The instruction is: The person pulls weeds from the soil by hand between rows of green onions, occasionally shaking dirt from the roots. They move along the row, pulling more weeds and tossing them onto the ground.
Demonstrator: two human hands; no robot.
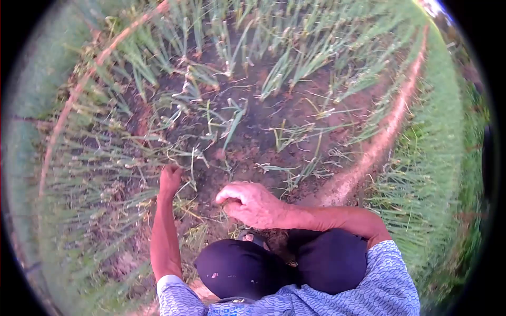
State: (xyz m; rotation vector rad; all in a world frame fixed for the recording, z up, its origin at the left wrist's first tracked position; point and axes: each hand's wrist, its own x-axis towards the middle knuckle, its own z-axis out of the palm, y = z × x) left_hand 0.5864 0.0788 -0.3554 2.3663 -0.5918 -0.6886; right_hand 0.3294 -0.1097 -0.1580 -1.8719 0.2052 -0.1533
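Note:
My left hand (169, 180) reaches down to the ground among green onion-like plants (126, 163), its fingers closed at the base of the stalks. What it grips, if anything, is hidden behind the fingers. Over the soil in front of my knees is my right hand (254, 205), its fingers curled toward the thumb, with a small dark greenish bit showing in the gap. A few loose green stalks (194, 160) lie on the dark soil (253, 142) between and beyond the hands.
Rows of upright onion-like plants (284, 63) stand ahead. A bare earth ridge (382, 142) curves along the right, and a thinner one (68, 102) along the left. My dark-clothed knees (245, 266) are bent close below the hands. Dry weeds (195, 237) lie beside my left knee.

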